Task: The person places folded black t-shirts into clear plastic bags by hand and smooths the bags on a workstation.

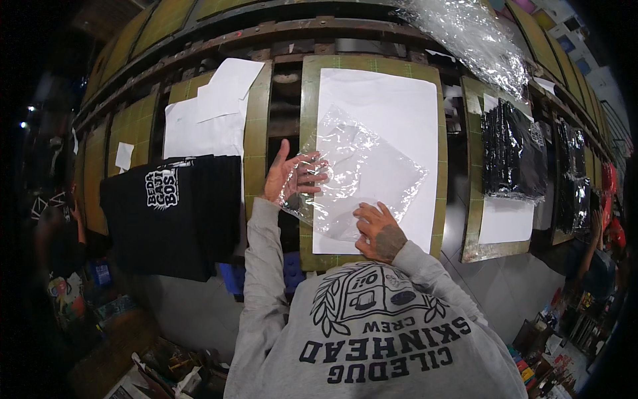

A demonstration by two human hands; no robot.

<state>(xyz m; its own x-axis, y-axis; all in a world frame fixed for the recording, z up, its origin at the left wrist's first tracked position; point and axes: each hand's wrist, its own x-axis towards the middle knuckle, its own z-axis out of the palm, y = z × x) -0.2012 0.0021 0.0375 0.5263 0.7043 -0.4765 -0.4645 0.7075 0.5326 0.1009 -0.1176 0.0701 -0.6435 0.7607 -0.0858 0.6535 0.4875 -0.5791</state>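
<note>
A clear plastic bag (384, 169) lies slantwise over a large white sheet (379, 95). Beneath the sheet is a greenish board (309, 90) marked with grid lines. My left hand (298, 175) is at the bag's left side, fingers spread and seen partly through the film; whether they are inside the bag or behind it is unclear. At the bag's lower edge, the curled fingers of my right hand (380, 233) grip the film. Left of my left arm sits a stack of folded black T-shirts (169, 234) with a white print on top.
Loose clear plastic bags (468, 40) are heaped at the upper right. Bagged black garments (513, 154) lie on the right-hand board, more beyond. White papers (209, 119) cover the left board. Gaps separate the boards. People (57, 239) stand at both sides.
</note>
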